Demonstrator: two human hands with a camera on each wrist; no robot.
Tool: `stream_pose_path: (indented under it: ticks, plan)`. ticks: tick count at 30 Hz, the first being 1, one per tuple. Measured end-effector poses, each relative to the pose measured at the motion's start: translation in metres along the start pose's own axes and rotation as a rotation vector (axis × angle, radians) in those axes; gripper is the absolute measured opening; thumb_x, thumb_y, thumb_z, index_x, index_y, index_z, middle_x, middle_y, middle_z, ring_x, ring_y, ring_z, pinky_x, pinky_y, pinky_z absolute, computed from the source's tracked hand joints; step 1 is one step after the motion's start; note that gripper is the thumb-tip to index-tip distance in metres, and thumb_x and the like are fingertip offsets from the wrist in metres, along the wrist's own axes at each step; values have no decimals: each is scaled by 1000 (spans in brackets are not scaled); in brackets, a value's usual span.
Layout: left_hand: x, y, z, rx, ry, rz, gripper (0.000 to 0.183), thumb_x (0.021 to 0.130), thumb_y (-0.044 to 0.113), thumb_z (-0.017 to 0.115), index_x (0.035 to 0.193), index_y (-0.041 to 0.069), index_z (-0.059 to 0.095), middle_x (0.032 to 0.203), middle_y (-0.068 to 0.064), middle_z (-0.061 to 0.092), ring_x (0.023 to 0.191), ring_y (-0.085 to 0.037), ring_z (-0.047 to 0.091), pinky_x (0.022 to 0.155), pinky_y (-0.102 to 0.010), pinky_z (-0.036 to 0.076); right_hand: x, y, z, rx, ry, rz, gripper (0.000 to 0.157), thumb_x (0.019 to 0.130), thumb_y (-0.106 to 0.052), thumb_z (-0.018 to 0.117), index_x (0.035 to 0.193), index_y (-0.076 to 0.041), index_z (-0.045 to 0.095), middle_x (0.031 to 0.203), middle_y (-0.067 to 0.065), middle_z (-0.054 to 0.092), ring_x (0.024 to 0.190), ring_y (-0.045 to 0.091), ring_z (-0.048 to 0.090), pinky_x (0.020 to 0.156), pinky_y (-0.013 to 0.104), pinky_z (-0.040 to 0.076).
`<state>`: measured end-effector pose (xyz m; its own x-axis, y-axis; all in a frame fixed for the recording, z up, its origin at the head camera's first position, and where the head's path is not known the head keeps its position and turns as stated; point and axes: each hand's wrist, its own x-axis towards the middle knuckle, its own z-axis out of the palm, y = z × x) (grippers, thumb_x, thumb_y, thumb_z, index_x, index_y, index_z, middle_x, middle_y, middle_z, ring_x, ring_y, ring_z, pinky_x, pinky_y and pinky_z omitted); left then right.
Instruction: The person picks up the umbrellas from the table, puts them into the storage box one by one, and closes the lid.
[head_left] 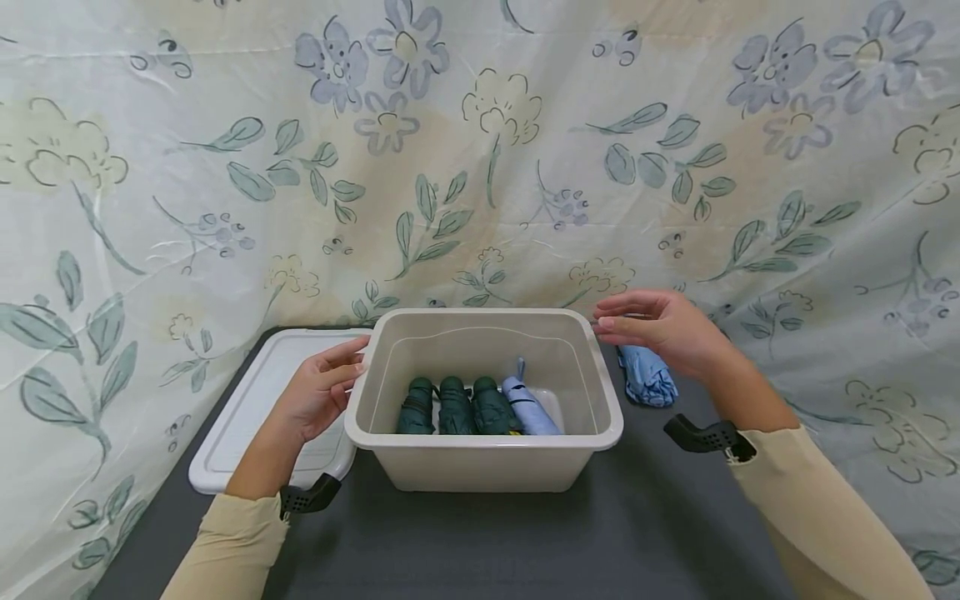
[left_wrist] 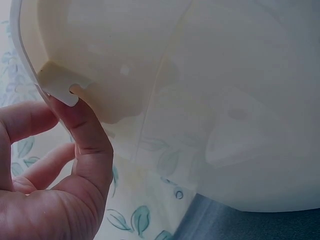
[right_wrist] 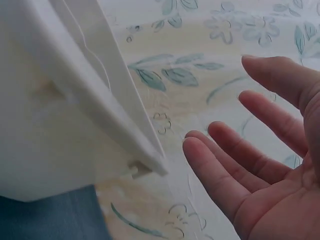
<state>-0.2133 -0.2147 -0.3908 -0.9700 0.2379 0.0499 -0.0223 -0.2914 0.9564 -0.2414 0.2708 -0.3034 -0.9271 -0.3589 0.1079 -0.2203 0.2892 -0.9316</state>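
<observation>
A beige plastic storage bin [head_left: 480,467] stands on the dark table. Inside it, several dark green folded umbrellas [head_left: 455,407] lie side by side with a light blue folded umbrella [head_left: 531,406] at their right. My left hand [head_left: 324,392] holds the bin's left rim; in the left wrist view, the thumb [left_wrist: 90,132] bends up under the rim corner, its tip partly hidden. Beyond the right rim my right hand [head_left: 660,329] hovers with fingers extended. A gap separates those fingers from the bin [right_wrist: 75,100] in the right wrist view.
A white lid [head_left: 247,417] lies flat left of the bin, partly under my left forearm. On the right, a crumpled blue fabric bundle [head_left: 647,377] rests below my right hand. A floral curtain [head_left: 480,167] hangs directly behind the table [head_left: 480,542].
</observation>
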Motion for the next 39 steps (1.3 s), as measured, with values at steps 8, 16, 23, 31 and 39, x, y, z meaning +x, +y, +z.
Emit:
stream_pose_path:
  ticks: [8, 16, 23, 31, 39]
  plan:
    - [2, 0, 0, -6, -4, 4, 57, 103, 3, 58, 156, 0, 38, 111, -1, 72, 95, -12, 75, 86, -30, 62, 4, 19, -18, 5, 36, -11, 35, 98, -19, 70, 132, -9, 66, 117, -9, 73, 106, 12, 74, 90, 28, 61]
    - [2, 0, 0, 2, 13, -9, 56, 103, 3, 57, 156, 0, 38, 109, 0, 72, 94, -12, 75, 86, -30, 62, 2, 37, -28, -15, 106, 5, 41, 98, -25, 70, 134, -6, 62, 115, -15, 71, 103, 5, 73, 88, 24, 60]
    - [3, 2, 0, 24, 24, -25, 60, 103, 5, 59, 157, 0, 35, 109, 1, 72, 94, -11, 74, 86, -29, 62, 2, 58, -40, 61, 166, 33, 36, 97, -23, 71, 130, -10, 65, 115, -16, 72, 101, 3, 74, 85, 22, 61]
    - [2, 3, 0, 36, 34, -31, 61, 102, 6, 60, 158, 0, 34, 108, 1, 70, 94, -11, 74, 86, -29, 62, 1, 80, -52, 187, 215, 40, 22, 96, -16, 73, 117, -17, 71, 103, -14, 75, 97, 3, 74, 84, 22, 61]
    - [1, 3, 1, 53, 42, -38, 62, 102, 6, 61, 158, 0, 35, 109, 0, 70, 93, -11, 74, 86, -29, 62, 4, 97, -60, 162, 250, 107, 20, 96, -20, 72, 116, -23, 71, 103, -19, 73, 94, -3, 72, 83, 19, 60]
